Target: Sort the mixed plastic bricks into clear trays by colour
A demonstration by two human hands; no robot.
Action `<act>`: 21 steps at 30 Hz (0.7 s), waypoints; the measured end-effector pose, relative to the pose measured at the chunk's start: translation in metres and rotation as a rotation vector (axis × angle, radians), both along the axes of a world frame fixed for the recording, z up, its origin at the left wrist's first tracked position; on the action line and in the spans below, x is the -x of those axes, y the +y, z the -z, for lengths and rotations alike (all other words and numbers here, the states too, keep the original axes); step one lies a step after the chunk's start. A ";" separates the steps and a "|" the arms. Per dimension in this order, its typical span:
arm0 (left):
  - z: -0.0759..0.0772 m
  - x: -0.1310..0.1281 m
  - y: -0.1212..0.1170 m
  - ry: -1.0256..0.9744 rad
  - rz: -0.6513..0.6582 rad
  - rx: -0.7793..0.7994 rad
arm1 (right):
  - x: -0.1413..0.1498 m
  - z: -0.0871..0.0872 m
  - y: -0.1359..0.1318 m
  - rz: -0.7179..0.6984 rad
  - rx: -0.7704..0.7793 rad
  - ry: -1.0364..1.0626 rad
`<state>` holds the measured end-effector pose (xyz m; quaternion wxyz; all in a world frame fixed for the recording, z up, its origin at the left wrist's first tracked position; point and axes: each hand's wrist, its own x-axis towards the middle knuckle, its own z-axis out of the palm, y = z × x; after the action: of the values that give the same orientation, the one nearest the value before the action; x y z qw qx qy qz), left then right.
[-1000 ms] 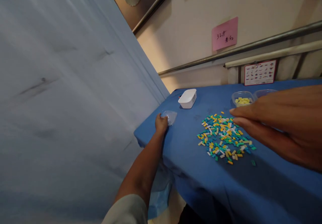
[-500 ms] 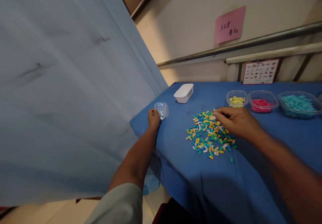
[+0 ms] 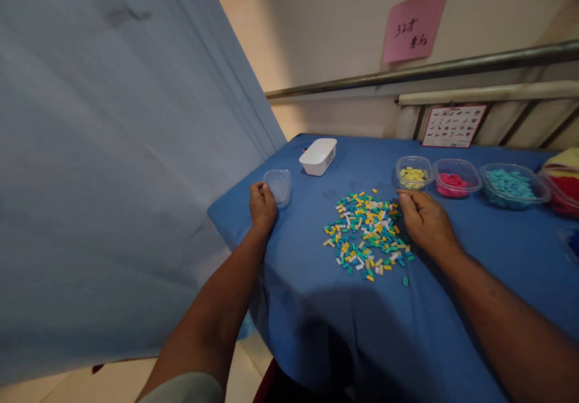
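Note:
My left hand is closed on the near left edge of a small clear plastic container at the left side of the table. To its right, a loose pile of small toy bricks in yellow, teal, white and cream is spread on the blue cloth. Just beyond the pile's right edge is my right hand, thumb and fingers pressed together. Whatever may be between those fingertips is too small to make out. The fingertips are just in front of a clear tub of yellow bricks.
Right of the yellow tub stand clear tubs of pink pieces, turquoise pieces and red pieces. A white plastic box is at the back left. Behind the blue-covered table are a metal rail and a picture card.
My right hand has moved right, from over the upper right of the pile to beside it. My left hand keeps hold of the clear container. The camera view has shifted a little.

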<state>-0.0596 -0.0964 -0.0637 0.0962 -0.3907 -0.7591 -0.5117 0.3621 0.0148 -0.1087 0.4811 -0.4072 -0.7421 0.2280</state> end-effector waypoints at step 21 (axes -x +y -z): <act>-0.031 -0.186 -0.052 0.482 1.433 0.283 | -0.083 -0.028 -0.136 0.456 0.499 0.181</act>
<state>0.1268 -0.1481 -0.0330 -0.1469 -0.8965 -0.3368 -0.2475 0.4451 -0.1210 -0.0812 0.4692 -0.6455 -0.5080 0.3242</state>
